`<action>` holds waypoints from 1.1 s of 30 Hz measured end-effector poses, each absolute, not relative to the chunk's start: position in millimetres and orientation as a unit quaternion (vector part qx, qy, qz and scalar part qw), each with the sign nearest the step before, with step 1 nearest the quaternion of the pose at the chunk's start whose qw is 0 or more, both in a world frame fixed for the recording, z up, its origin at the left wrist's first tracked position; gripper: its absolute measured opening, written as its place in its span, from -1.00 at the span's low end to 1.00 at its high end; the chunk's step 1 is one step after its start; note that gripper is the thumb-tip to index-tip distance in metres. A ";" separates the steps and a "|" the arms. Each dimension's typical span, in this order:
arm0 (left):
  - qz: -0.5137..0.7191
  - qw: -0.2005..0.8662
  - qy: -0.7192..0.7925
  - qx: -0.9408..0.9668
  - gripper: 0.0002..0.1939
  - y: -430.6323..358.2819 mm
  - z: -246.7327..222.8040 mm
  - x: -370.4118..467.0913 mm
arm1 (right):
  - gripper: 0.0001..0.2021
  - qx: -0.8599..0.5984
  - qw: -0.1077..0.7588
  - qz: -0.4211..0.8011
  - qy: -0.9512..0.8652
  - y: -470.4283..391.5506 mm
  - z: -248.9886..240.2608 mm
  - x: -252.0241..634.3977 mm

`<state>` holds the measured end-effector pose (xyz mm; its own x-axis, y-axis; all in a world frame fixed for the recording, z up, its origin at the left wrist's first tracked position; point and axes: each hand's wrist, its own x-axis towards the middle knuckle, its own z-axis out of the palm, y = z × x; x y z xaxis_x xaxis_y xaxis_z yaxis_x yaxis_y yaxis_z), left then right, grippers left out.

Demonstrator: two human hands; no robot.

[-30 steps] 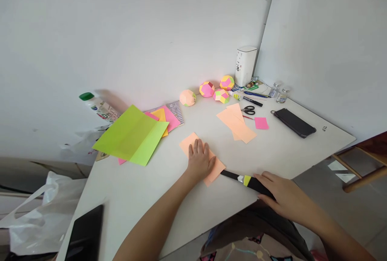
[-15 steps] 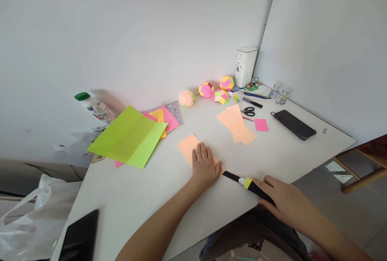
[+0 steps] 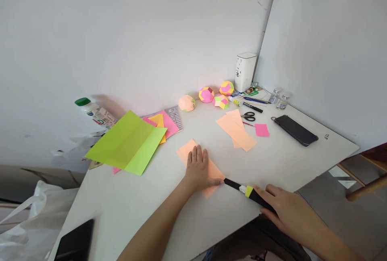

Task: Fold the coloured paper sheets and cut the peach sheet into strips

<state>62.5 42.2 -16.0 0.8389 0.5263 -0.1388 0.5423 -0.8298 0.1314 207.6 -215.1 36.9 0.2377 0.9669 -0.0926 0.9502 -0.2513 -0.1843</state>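
Note:
My left hand (image 3: 198, 170) lies flat with its fingers stretched out on a peach paper strip (image 3: 215, 168), its thumb near the strip's right corner. In my right hand (image 3: 279, 202) is the handle of a black knife (image 3: 262, 199) with a yellow collar. The knife's dark blade reaches left to the corner of the peach paper, beside my left thumb. Two more peach strips (image 3: 238, 131) lie crossed behind. A large green sheet (image 3: 128, 144) rests on pink and yellow papers (image 3: 169, 123) at the left.
Scissors (image 3: 249, 116), a pink square (image 3: 261, 130) and a black case (image 3: 296, 130) lie to the right. Faceted paper balls (image 3: 206, 95) line the wall by a white container (image 3: 245, 71). A dark device (image 3: 75, 241) is at lower left, near a bottle (image 3: 95, 111).
My left hand has shifted slightly left on the paper, showing more of the strip. The knife's tip is still at the corner. The whole view has tilted up a little.

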 end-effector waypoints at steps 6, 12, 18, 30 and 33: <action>-0.051 0.083 0.271 0.958 0.30 40.7 -11.6 62.6 | -0.56 -0.786 0.040 0.081 -0.612 -211.3 40.7 205.5; -0.069 0.089 0.277 0.954 0.29 39.9 -9.0 63.3 | -0.54 -0.791 0.023 0.093 -0.604 -206.6 41.3 201.0; -0.104 0.084 0.282 0.950 0.26 38.8 -3.2 64.1 | -0.56 -0.795 -0.003 0.111 -0.596 -198.7 45.2 199.6; -0.109 0.097 0.285 0.947 0.31 36.0 1.7 65.0 | -0.53 -0.793 -0.033 0.148 -0.591 -163.2 54.8 201.1; -0.106 0.095 0.284 0.948 0.33 36.9 1.7 65.3 | -0.52 -0.792 -0.037 0.144 -0.593 -153.7 54.4 202.5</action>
<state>65.3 36.9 1.7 0.8167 0.5181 -0.2541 0.5582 -0.8210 0.1203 202.5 -153.7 54.4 0.2561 0.9275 -0.2722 0.9488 -0.2951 -0.1128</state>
